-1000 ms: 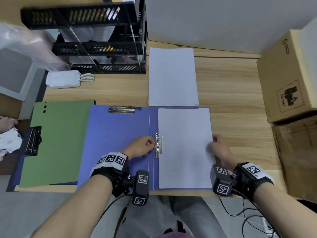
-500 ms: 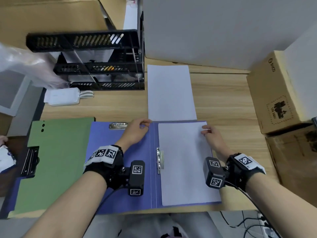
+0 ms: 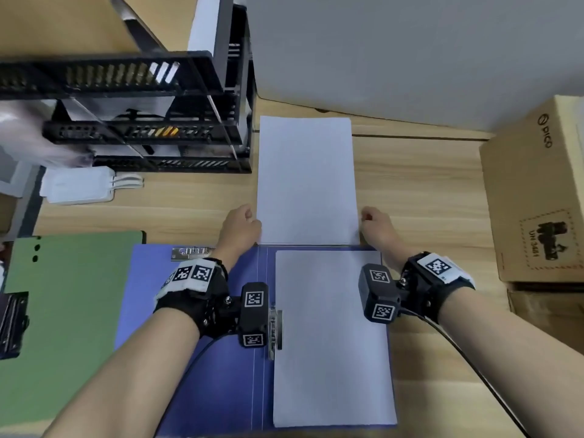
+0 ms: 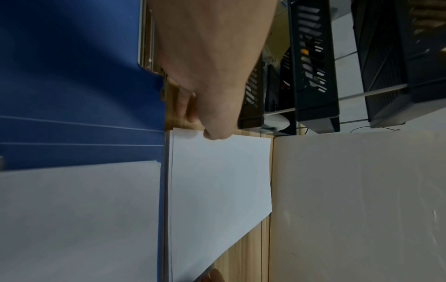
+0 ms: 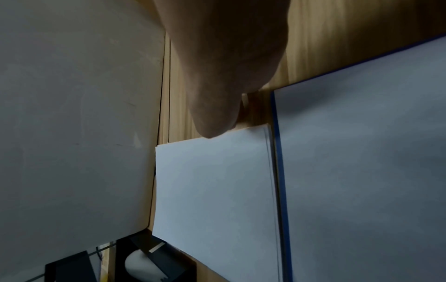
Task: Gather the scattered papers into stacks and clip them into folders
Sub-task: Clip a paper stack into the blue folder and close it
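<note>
A loose stack of white paper [image 3: 305, 178] lies on the wooden desk just beyond the open blue folder [image 3: 189, 311]. My left hand [image 3: 241, 226] grips the stack's near left corner, thumb on top [image 4: 212, 134], fingers curled at the edge. My right hand [image 3: 374, 224] holds the near right corner the same way, its thumb tip on the sheet [image 5: 210, 133]. Inside the folder, another white stack [image 3: 331, 336] lies on the right half beside the metal spine clip [image 3: 275, 330]. A second metal clip [image 3: 192, 252] sits at the folder's top left edge.
A green folder [image 3: 69, 311] lies left of the blue one, partly under it. A black tiered tray rack [image 3: 142, 121] and a white adapter [image 3: 79, 189] stand at the back left. Cardboard boxes [image 3: 534, 200] line the right side. A grey board [image 3: 410, 52] closes the back.
Both hands left the folder, the left from the spine clip and the right from the filed stack's edge, and moved forward to the near corners of the loose stack.
</note>
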Demonstrator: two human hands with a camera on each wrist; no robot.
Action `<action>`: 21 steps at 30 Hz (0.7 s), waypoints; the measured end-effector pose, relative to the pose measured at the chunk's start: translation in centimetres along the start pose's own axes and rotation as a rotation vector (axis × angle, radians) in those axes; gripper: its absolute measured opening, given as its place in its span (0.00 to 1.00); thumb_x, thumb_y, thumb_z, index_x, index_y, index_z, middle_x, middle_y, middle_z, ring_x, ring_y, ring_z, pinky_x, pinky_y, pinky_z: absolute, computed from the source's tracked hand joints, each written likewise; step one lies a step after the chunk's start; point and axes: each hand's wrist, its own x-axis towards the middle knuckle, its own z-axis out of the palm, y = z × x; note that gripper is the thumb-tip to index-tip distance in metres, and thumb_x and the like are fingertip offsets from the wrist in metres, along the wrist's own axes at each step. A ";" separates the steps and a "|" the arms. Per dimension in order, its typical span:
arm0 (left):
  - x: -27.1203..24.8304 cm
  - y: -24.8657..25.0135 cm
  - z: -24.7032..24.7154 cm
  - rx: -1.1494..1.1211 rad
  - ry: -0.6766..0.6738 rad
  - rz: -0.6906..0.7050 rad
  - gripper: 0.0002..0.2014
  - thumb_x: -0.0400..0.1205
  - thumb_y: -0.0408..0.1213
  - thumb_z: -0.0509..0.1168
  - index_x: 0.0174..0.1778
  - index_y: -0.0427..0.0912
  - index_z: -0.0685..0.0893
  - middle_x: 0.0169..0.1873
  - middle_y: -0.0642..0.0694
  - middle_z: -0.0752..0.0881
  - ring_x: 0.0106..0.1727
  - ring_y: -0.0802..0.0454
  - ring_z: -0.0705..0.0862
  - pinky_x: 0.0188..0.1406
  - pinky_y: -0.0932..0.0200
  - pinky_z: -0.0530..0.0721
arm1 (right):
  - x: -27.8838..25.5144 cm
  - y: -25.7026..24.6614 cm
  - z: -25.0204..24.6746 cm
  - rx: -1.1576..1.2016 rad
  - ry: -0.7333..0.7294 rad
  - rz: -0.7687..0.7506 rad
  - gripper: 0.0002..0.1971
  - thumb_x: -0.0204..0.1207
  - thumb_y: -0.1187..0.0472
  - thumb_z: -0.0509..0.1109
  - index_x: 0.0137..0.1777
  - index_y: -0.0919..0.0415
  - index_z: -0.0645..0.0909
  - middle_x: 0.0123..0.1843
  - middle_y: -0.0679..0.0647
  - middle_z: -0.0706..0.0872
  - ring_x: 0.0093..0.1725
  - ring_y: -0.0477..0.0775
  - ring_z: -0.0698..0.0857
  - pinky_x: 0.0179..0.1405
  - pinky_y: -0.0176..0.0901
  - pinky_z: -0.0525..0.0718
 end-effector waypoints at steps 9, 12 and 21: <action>0.6 0.7 1.2 -0.131 0.063 -0.041 0.11 0.79 0.28 0.56 0.46 0.40 0.84 0.38 0.48 0.80 0.40 0.52 0.75 0.39 0.58 0.71 | 2.0 0.8 1.1 0.077 -0.002 0.018 0.18 0.53 0.65 0.48 0.38 0.72 0.73 0.36 0.58 0.77 0.38 0.57 0.73 0.36 0.44 0.69; 0.2 0.9 1.0 -0.146 0.074 -0.049 0.13 0.81 0.28 0.56 0.49 0.49 0.83 0.38 0.57 0.82 0.39 0.60 0.77 0.39 0.67 0.73 | 0.0 -0.8 0.9 0.130 0.010 -0.029 0.07 0.61 0.69 0.51 0.33 0.62 0.70 0.33 0.55 0.66 0.37 0.56 0.64 0.34 0.46 0.59; 0.6 0.3 0.7 -0.228 0.062 -0.089 0.18 0.82 0.29 0.58 0.66 0.44 0.81 0.56 0.50 0.85 0.54 0.55 0.82 0.43 0.69 0.76 | 0.3 -1.6 1.5 0.234 -0.091 -0.044 0.13 0.76 0.62 0.61 0.60 0.59 0.77 0.54 0.55 0.86 0.55 0.61 0.85 0.58 0.53 0.85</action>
